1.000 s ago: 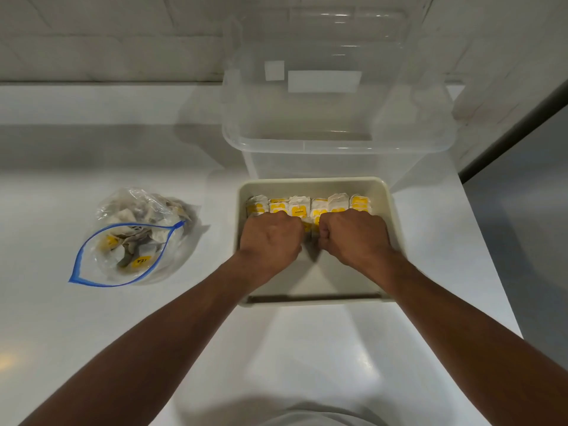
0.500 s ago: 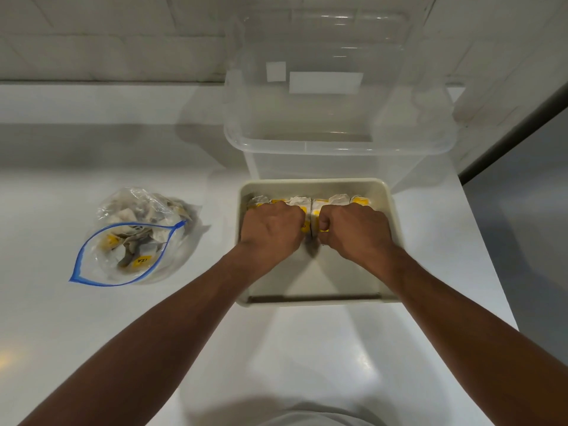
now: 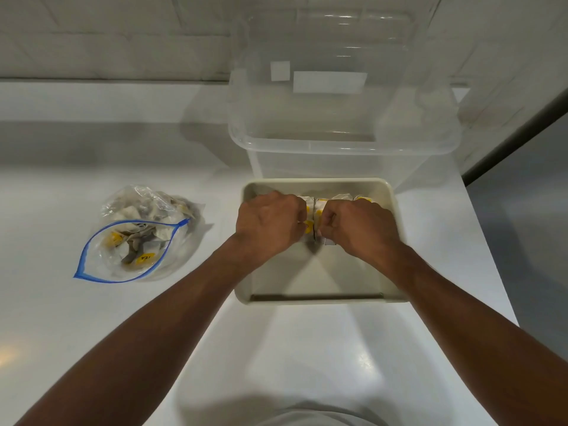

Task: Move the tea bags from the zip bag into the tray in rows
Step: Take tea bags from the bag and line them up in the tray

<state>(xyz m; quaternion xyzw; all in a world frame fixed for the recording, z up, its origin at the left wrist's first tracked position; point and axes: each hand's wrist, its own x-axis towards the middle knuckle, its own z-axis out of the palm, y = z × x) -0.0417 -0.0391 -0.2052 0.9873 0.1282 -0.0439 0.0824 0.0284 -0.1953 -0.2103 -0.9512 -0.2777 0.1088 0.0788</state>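
Counter [image 3: 92, 318] holds clear bin [image 3: 344, 142] behind tray [image 3: 307, 300]; hands [image 3: 270, 224] [image 3: 361, 227] cover tea bags [image 3: 318, 206]

- You have two hands in view: one left hand [image 3: 270, 226] and one right hand [image 3: 359, 226].
- You have one beige tray [image 3: 316, 181].
- You have one zip bag [image 3: 101, 241].
- You have one clear storage bin [image 3: 344, 142].
- Your tea bags [image 3: 319, 204] cannot be counted: your hands cover the ones in the tray, and the rest are heaped in the bag.

The zip bag [image 3: 138, 235] was clear, crinkled plastic; the tray [image 3: 307, 301] matt plastic; the tea bags [image 3: 318, 206] paper-wrapped; the counter [image 3: 307, 348] smooth and glossy; the bin [image 3: 338, 146] transparent plastic.
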